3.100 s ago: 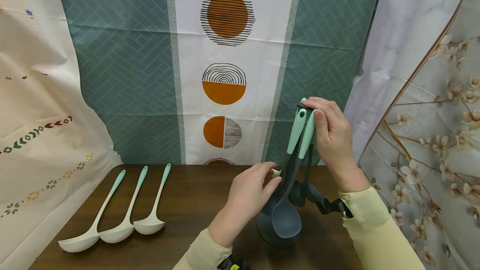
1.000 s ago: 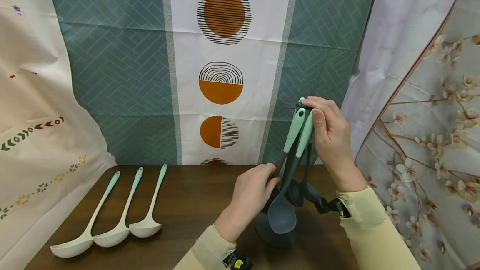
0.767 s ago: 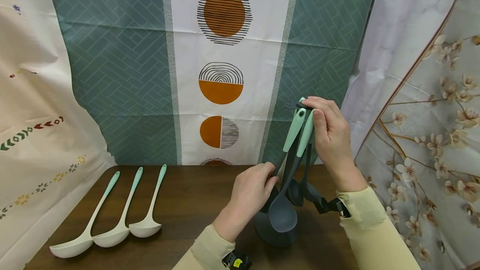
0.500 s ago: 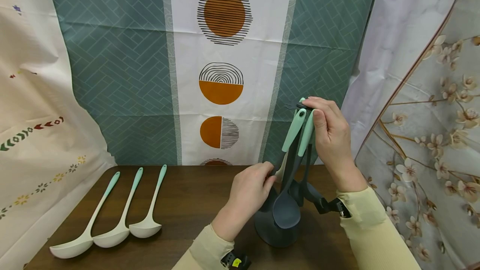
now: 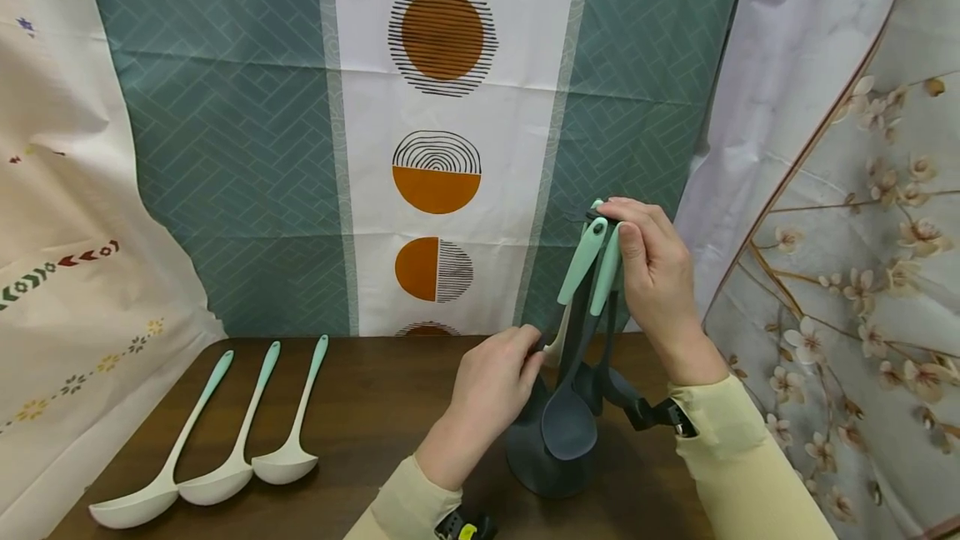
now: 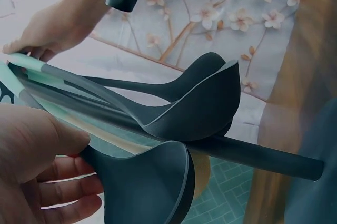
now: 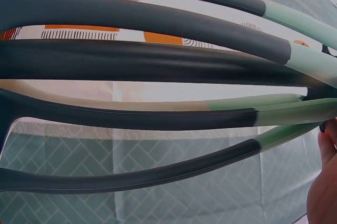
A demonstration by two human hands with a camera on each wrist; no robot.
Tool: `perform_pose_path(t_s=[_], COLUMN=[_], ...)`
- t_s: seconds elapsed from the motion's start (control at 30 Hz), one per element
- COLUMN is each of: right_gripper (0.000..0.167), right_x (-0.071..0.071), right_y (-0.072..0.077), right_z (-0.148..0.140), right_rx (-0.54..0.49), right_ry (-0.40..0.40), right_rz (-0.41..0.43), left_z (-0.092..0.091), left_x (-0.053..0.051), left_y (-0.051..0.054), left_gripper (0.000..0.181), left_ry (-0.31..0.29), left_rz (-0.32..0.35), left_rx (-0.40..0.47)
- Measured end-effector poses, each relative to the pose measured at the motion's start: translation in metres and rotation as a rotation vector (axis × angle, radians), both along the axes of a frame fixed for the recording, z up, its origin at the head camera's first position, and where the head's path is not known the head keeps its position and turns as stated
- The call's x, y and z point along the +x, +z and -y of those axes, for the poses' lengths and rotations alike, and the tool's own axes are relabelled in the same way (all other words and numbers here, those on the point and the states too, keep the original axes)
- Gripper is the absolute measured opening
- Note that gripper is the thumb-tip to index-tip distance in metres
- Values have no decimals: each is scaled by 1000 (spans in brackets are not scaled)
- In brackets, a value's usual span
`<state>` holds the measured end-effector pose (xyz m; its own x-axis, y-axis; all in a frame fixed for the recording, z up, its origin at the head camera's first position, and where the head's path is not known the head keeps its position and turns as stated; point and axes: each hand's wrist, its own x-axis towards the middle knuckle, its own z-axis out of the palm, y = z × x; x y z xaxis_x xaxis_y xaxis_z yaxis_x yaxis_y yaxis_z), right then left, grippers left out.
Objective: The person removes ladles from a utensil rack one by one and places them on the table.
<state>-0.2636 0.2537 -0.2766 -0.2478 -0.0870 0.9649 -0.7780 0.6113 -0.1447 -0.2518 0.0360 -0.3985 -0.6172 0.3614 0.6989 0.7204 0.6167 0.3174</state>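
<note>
Hands both on the stand [image 5: 536, 469]: L hand [image 5: 491, 382] has thumb + fingertips pinching the neck of a dark ladle [image 6: 145, 184], other fingers loosely bent; R hand [image 5: 656, 261] is bent over the stand's top, gripping it, thumb by the mint handle tips. Pinched ladle hangs on the stand's L side, bowl mostly behind L hand in head view. Front ladle [image 5: 570, 423], also dark, hangs next to it, untouched, bowl over the round base. More dark ladles [image 5: 621, 392] hang at R/rear, plus 1 cream ladle [image 5: 553, 352] btwn pole and L hand.

Diff vs approx 1 s ago: rack looks turned a bit; front ladle's bowl sits slightly higher and more R rel. to base, cream ladle shows more. Hands at approx same spots.

Stand is on R half of desk [image 5: 390, 415]. Three cream ladles w/ mint handles [image 5: 217, 483] lie in a row on L half, unchanged. Green/white curtain [image 5: 225, 148] behind, floral cloth [image 5: 817, 273] at R.
</note>
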Motion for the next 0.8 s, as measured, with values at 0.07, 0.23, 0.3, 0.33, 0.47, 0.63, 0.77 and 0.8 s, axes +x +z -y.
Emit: perform_pose_path(t_s=[0.07,0.23,0.3,0.33,0.47,0.63,0.77,0.8], right_gripper=[33,32,31,31,32,34,35,35], right_x=[0,0,0,0,0,0,0,0], right_y=[0,0,0,-1,-1,0,0,0], right_z=[0,0,0,0,0,0,0,0], right_rx=[2,3,2,2,1,4,5,5], right_ry=[-5,-10,-9,-11,-6,-2,-3,-2], right_rz=[1,7,7,8,6,5,2,0], left_z=[1,2,2,2,3,4,4,4], left_x=[0,0,0,0,0,-1,-1,-1], left_y=[0,0,1,0,-1,-1,-1,-1], left_gripper=[14,14,14,14,15,15,16,16], left_ry=[-3,-5,-1,0,8,13,11,10], left_rz=[0,4,-1,-3,-19,-32,-32,-32], left_rx=[5,11,4,1,-12,-15,-18,-19])
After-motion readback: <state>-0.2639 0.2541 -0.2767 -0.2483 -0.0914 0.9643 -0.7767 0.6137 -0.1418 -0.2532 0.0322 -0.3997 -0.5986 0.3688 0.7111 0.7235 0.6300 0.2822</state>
